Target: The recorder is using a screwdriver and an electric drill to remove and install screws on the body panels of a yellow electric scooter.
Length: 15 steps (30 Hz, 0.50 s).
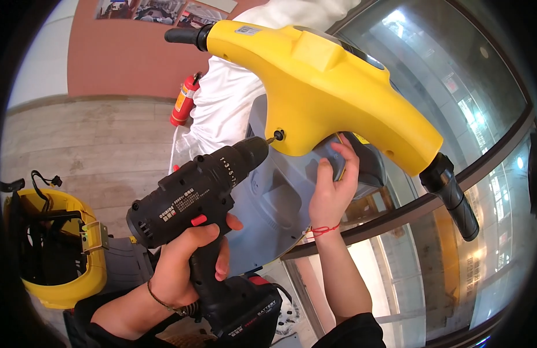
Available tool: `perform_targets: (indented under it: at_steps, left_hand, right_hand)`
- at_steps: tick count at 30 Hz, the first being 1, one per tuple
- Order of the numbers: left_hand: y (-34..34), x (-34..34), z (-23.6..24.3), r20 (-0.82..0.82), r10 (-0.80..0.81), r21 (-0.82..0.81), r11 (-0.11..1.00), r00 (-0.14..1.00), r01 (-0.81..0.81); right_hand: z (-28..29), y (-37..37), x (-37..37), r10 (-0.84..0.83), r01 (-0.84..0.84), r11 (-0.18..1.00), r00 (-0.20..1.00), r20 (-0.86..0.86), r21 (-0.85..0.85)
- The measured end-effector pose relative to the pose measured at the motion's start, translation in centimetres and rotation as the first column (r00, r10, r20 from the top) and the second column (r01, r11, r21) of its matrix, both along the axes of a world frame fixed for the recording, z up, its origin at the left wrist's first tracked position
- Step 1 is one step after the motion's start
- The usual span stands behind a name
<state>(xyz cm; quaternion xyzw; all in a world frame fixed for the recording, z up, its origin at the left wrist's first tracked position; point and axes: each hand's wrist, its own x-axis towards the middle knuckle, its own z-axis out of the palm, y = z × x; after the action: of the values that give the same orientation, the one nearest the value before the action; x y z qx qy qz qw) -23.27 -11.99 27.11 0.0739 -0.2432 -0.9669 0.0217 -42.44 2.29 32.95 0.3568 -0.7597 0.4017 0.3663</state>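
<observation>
My left hand (190,255) is wrapped round the grip of a black cordless drill (187,194). The drill points up and to the right, and its bit (270,140) reaches a dark round hole or fastener (279,135) low on a yellow handlebar cover (315,87). Whether the bit sits inside it is too small to tell. Under the cover's lower edge is my right hand (334,194), thumb and fingers apart, its fingertips at or touching that edge and partly hidden there. Black handgrips stick out at both ends of the cover, a left one (184,36) and a right one (458,203).
Grey body panels (268,223) lie below the cover. At the lower left stands an open yellow housing (59,290) with black cables. A red fire extinguisher (185,100) stands beside white cloth (222,98) at the back. Glass panes (483,75) with dark frames rise on the right.
</observation>
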Motion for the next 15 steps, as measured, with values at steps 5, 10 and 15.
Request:
perform_targets:
  at_steps: [5,10,15]
  left_hand:
    - [0.0,-0.3,-0.4,-0.059,0.068,-0.006,0.998,0.996,-0.068]
    - [0.0,-0.2,-0.7,-0.061,0.086,-0.136,0.986,0.994,-0.094]
    - [-0.8,0.0,-0.7,-0.071,0.001,-0.03,1.0,0.997,-0.003]
  right_hand:
    - [-0.1,-0.3,0.5,-0.056,0.06,0.998,0.961,-0.269,0.009]
    - [0.4,-0.8,2.1,0.084,0.077,0.938,0.896,-0.436,0.338]
    - [1.7,-2.4,2.4,0.128,0.019,0.908,0.939,-0.32,0.418]
